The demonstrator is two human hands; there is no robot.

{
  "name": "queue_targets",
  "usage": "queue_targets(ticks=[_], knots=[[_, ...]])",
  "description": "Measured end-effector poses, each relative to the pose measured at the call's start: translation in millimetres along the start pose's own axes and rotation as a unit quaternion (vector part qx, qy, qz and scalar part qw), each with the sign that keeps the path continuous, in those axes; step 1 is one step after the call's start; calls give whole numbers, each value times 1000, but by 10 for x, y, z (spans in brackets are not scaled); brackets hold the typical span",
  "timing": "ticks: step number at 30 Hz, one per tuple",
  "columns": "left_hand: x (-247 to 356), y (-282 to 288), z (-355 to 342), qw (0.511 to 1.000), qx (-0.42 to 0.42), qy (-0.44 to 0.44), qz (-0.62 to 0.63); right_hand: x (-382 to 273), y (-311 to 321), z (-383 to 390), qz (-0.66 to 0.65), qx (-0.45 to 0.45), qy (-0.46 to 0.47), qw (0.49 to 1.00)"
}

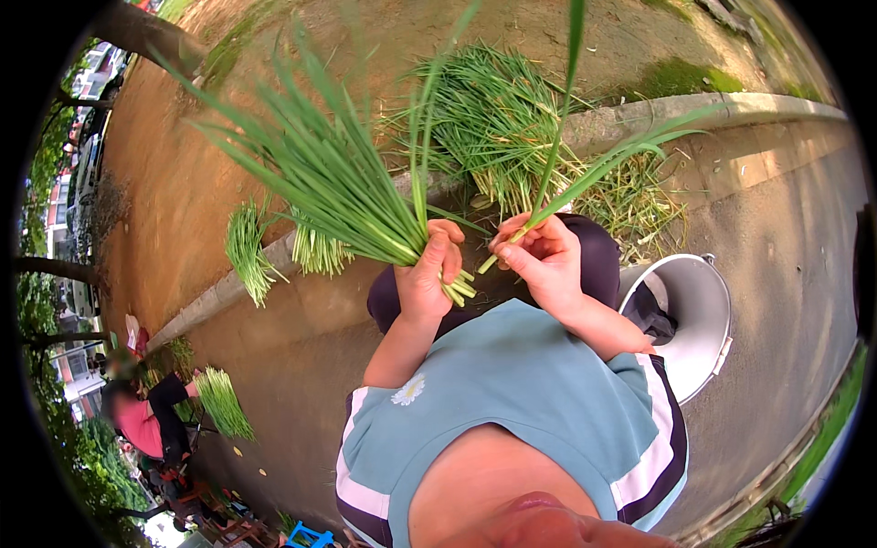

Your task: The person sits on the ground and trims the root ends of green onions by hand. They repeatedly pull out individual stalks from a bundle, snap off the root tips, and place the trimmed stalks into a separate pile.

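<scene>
My left hand (427, 277) is wrapped round a thick bunch of garlic chives (333, 183). Their pale cut ends stick out below my fist, and the green leaves fan away to the upper left. Between the thumb and fingers of my right hand (546, 263) a few separate chive stalks (598, 172) are pinched, one pale end pointing down toward the bunch. The two hands are close together but apart, above my lap. Just beyond them a large heap of garlic chives (489, 119) lies across the curb.
Trimmed, yellowish scraps (644, 205) spread right of the heap. A white bucket (699, 315) with something dark inside stands by my right side. Sorted chive bundles (248, 251) lie along the curb (219, 297) to the left. Farther left, a seated person (146, 420) is near another bundle (222, 402).
</scene>
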State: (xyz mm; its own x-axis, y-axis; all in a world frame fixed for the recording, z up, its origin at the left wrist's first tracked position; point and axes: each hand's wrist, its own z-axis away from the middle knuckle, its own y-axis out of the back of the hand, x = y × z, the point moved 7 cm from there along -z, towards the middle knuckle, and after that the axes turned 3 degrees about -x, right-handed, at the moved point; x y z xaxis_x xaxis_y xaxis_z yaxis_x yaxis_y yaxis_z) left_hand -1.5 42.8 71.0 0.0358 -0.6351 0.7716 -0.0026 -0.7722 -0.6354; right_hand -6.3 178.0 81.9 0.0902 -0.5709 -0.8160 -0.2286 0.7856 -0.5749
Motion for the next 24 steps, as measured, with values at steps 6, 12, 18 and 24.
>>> queue_targets(ticks=[6, 12, 18, 24], knots=[[-139, 2, 67, 994, -41, 97, 24, 13, -88, -51, 95, -38, 7, 995], [-117, 27, 140, 986, -54, 138, -79, -36, -131, -66, 191, -75, 65, 977], [-47, -144, 159, 980, -58, 182, -52, -35, -128, -49, 123, -81, 69, 987], [-34, -69, 190, 980, -6, 196, -36, -122, -65, -52, 126, -84, 107, 983]])
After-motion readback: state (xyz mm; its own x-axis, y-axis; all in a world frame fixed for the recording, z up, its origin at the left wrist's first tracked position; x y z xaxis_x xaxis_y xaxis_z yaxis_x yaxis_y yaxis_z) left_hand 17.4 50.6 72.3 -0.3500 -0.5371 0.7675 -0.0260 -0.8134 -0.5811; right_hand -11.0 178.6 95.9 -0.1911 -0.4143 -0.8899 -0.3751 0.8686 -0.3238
